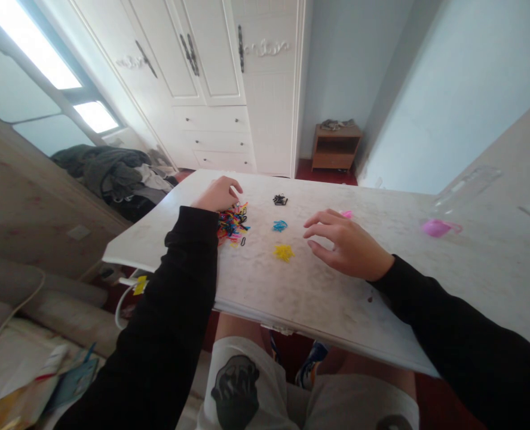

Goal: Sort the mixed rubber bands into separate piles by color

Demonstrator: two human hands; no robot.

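A mixed pile of small coloured elastic bands lies on the white marbled table. My left hand rests at the pile's far side, its fingers bent and a little apart, with nothing visible in them. To the right of the pile, three small groups form a row: black bands farthest away, blue bands in the middle and yellow bands nearest me. My right hand is over the table right of these groups, fingers spread and holding nothing. Some pink bands show just behind it, partly hidden.
A clear plastic bottle and a pink object with a loop are on the table at the right. Dark clothes are heaped beyond the left edge. A white wardrobe and small wooden cabinet stand behind.
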